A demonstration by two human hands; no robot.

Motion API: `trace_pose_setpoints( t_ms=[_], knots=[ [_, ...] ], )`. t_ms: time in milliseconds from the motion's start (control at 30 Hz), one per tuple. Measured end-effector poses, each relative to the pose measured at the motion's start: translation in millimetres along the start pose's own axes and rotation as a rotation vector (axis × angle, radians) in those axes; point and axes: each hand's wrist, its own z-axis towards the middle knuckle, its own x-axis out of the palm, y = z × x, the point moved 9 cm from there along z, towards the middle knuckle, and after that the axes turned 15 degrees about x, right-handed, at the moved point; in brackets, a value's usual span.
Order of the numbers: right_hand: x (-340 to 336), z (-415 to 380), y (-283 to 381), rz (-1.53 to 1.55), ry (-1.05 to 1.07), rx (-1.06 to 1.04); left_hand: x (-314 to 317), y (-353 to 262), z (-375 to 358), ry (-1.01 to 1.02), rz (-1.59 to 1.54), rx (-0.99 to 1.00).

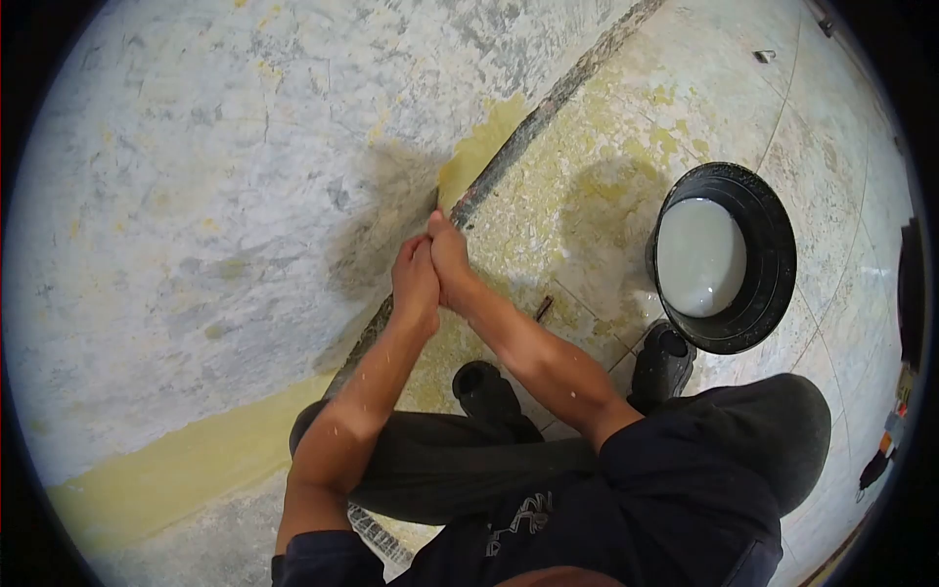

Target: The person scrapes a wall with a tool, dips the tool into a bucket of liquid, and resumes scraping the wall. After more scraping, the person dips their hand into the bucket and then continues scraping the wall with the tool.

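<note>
My left hand [416, 279] and my right hand [449, 256] are pressed together, fingers closed, low against the wall [215, 225]. Whatever they grip is hidden by the hands; only a thin dark edge shows just beyond the fingertips. Right above them lies a patch of yellow paint [484, 147] along the wall's foot, beside the dark joint with the floor. The wall around it is greyish white and mottled, with a yellow band [196, 465] lower left. Yellow flakes [548, 196] are scattered over the floor near my right hand.
A black bucket [776, 264] with whitish liquid [701, 259] stands on the tiles to the right, close to my shoe [665, 360]. A small dark stick-like piece [544, 308] lies between my feet. Small metal object [764, 57] at far right; orange-and-black item [888, 437] at the right edge.
</note>
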Motion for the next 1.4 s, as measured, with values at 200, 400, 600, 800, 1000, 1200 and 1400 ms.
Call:
trace_pose_setpoints(
  t_ms=[200,400,600,800,1000,1200,1400],
  knots=[
    [-1,-21,9,-0.137,-0.122,-0.162,-8,11,-6,-0.042,0.035,-0.044],
    [0,-3,2,-0.261,-0.076,-0.125,-12,12,-5,-0.058,0.028,-0.065],
    [0,11,-1,-0.104,0.046,-0.065,-8,14,3,-0.083,0.029,0.035],
    [1,-1,-7,-0.073,0.004,-0.083,-12,14,-5,-0.054,0.032,-0.005],
    [-9,-1,-6,-0.028,-0.084,-0.083,-12,26,1,-0.013,0.031,-0.041],
    [-4,-7,-10,-0.074,-0.056,-0.034,-18,30,0,-0.121,-0.014,-0.004],
    [-4,13,-15,-0.215,0.004,-0.088,-21,28,-2,-0.144,0.002,-0.017]
  ],
)
